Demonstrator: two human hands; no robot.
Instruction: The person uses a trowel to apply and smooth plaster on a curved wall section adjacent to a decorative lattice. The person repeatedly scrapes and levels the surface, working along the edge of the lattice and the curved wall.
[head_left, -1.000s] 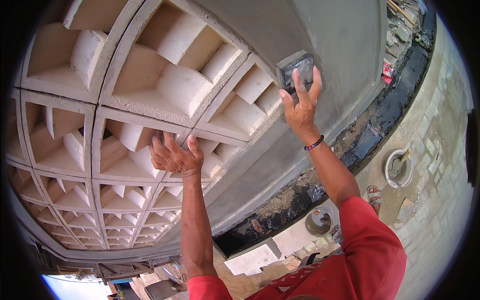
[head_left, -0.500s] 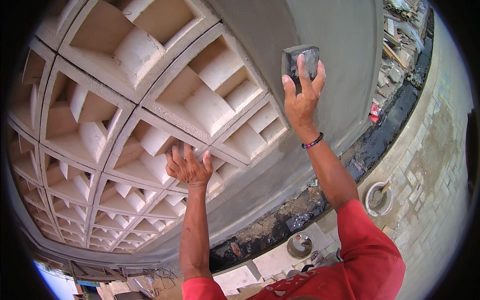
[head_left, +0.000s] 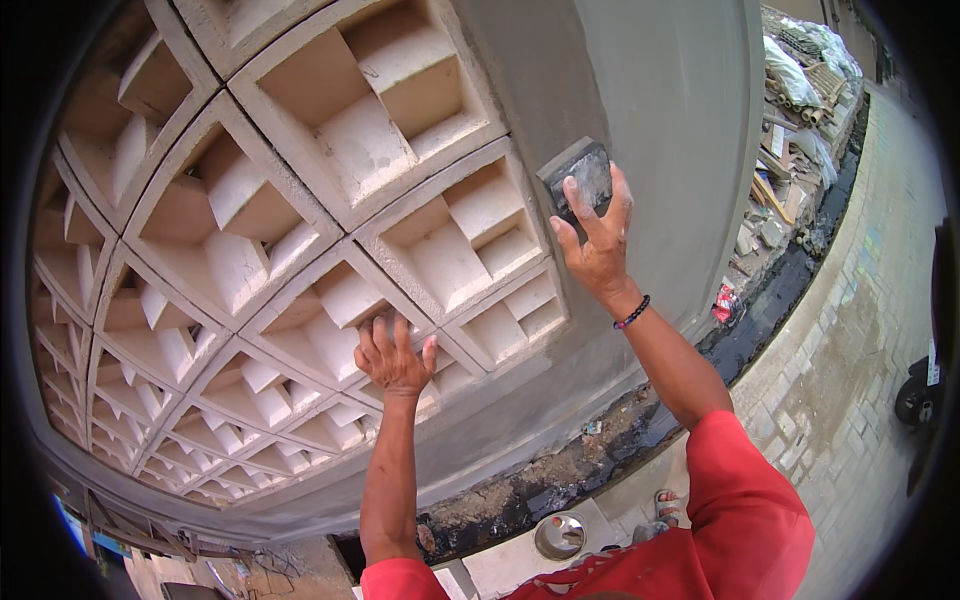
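My right hand (head_left: 600, 255) grips a dark grey rectangular block (head_left: 582, 175), fingers spread over its back. The block's face lies against smooth, damp-looking grey plaster (head_left: 675, 150), just right of a panel of pale ventilation blocks. Lower and to the left, my left hand (head_left: 397, 365) hooks its fingers over an inner edge of one ventilation block (head_left: 330, 312). Its thumb stands apart along the frame, and the fingertips are partly hidden in the recess. Darker plaster (head_left: 545, 75) borders the panel above the block I hold.
A ditch of dark water (head_left: 760, 310) runs along the wall's foot. A round container (head_left: 560, 537) stands near a sandalled foot (head_left: 668, 505). Rubble and scrap (head_left: 790, 150) lie at the far right, beside a paved path (head_left: 830, 370). A dark wheel-like shape (head_left: 915, 395) shows at the right edge.
My right hand has brought the block lower along the panel's right border. My left hand keeps its hold on the same ventilation block. The whole view has shifted.
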